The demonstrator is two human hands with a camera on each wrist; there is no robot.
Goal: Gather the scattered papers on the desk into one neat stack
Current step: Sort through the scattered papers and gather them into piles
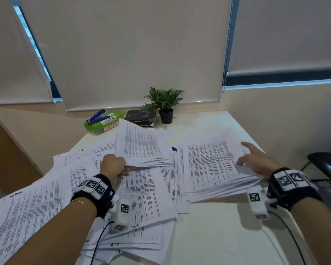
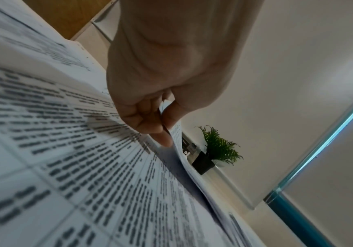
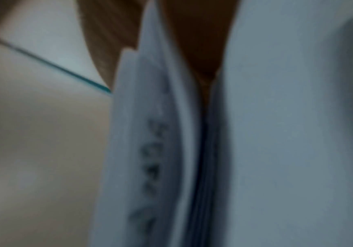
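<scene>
Printed sheets [image 1: 141, 194] lie scattered and overlapping over the left and middle of the white desk [image 1: 208, 236]. My left hand [image 1: 114, 167] grips the near corner of a thin bundle of sheets [image 1: 141, 146] and holds it tilted up above the others. The left wrist view shows that hand [image 2: 163, 120] pinching the bundle's edge [image 2: 176, 132] over the spread pages [image 2: 65, 150]. On the right, a thicker paper stack [image 1: 212, 169] lies on the desk. My right hand [image 1: 256, 161] holds its right edge, thumb on top, index finger stretched out. The right wrist view shows blurred sheet edges [image 3: 150, 150].
At the desk's back stand a green box [image 1: 103, 123] with a blue stapler [image 1: 96, 116] on it, two dark books [image 1: 141, 118] and a small potted plant [image 1: 165, 104]. A black chair [image 1: 327, 165] is off the right edge. Something small and blue [image 1: 173, 148] peeks between papers.
</scene>
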